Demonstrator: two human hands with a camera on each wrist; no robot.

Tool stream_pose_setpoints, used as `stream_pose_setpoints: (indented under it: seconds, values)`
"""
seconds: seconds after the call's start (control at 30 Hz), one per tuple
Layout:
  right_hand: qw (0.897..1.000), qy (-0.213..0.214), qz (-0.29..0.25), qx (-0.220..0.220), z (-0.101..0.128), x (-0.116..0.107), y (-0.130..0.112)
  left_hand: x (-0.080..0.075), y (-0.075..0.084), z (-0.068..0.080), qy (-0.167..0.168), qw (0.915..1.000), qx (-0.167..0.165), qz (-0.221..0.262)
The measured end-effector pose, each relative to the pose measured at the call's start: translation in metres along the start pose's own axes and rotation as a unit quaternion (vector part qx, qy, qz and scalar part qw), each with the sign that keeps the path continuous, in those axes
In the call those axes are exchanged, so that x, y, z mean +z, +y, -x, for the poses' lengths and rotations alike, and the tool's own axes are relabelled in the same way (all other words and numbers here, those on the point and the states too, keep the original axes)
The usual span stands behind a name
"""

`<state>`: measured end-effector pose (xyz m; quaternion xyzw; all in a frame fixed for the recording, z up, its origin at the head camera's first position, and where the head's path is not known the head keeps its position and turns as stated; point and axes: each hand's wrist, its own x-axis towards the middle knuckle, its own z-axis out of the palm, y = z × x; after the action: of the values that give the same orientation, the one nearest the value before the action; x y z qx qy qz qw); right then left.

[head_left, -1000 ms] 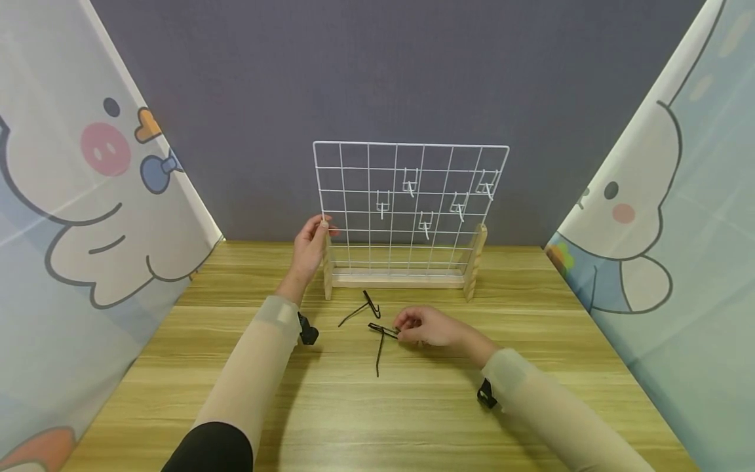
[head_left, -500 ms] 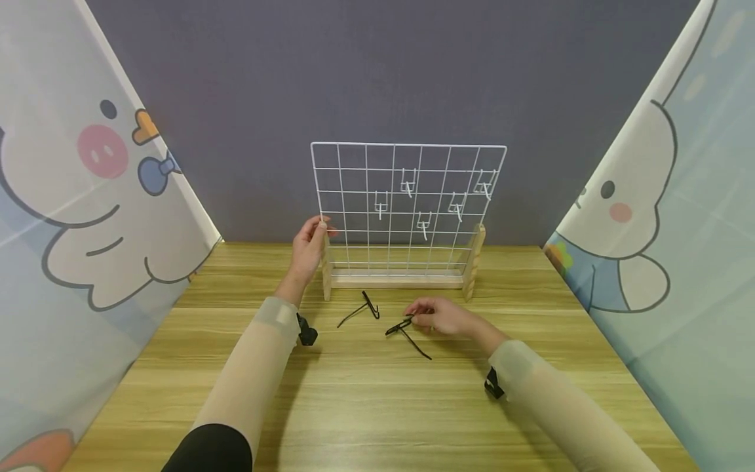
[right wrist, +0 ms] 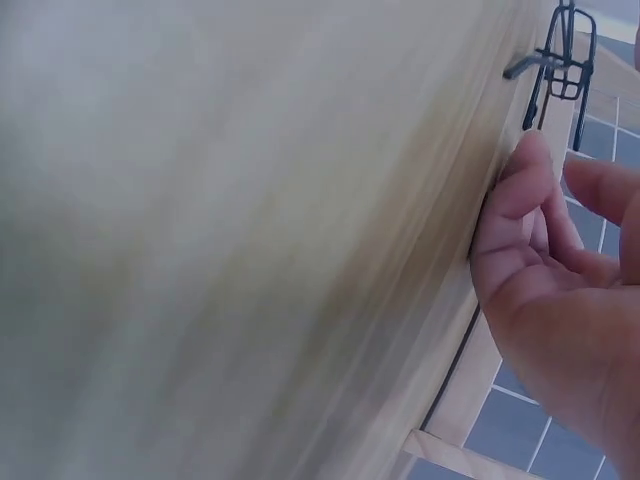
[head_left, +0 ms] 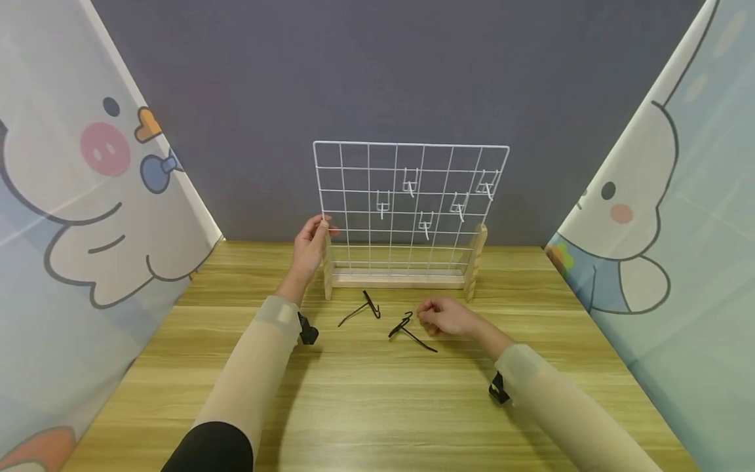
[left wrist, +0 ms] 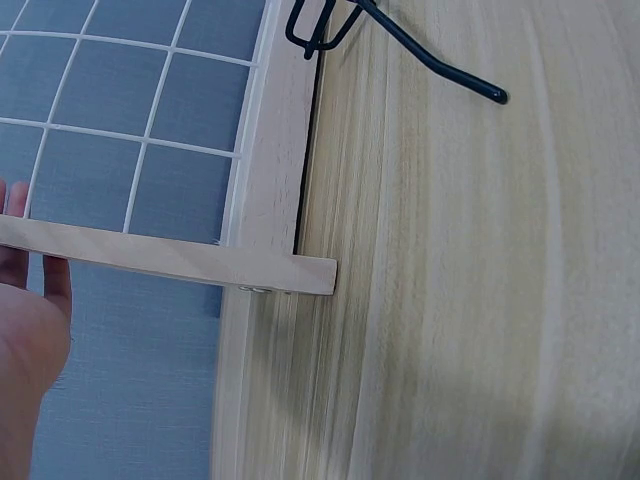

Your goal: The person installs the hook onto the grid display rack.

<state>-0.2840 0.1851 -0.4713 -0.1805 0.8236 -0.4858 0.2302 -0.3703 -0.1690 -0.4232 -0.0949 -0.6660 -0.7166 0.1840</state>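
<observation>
My left hand [head_left: 308, 246] grips the left wooden post [head_left: 328, 265] of a stand that holds a white wire grid panel [head_left: 368, 167]. In the left wrist view, its fingers reach behind that post [left wrist: 170, 258]. My right hand [head_left: 448, 318] is just right of a black wire display hook [head_left: 420, 341] lying on the table. The right wrist view has its fingertips [right wrist: 533, 150] and thumb apart, with nothing between them and the black hook just beyond. A second black hook [head_left: 369, 303] lies further left, in front of the stand.
Several white hooks [head_left: 409, 187] hang on the grid's middle and right side. The wooden base bar [head_left: 398, 282] and the right post [head_left: 475, 262] stand on the wood-grain table [head_left: 366, 419]. A grey wall [head_left: 259, 98] rises behind, with cartoon-printed sheets [head_left: 625, 275] at both sides.
My right hand turned the nearer black hook, its stem swinging toward the lower right, and let it go. The hand has shifted slightly right. My left hand stays on the post.
</observation>
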Motion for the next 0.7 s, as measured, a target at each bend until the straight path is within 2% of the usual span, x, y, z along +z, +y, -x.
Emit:
stream_pose_setpoints:
  seconds: [0.13, 0.37, 0.7]
  values:
    - [1.0, -0.009, 0.014, 0.001, 0.006, 0.004, 0.0, 0.0, 0.002, 0.0, 0.001, 1.0, 0.001, -0.002]
    - [0.998, -0.017, 0.064, -0.022, 0.009, 0.014, -0.003, 0.0, 0.0, 0.0, 0.006, 1.0, -0.004, 0.001]
    - [0.997, -0.015, 0.079, -0.012, 0.011, 0.019, -0.005, 0.001, 0.0, -0.001, 0.003, 1.0, 0.002, 0.006]
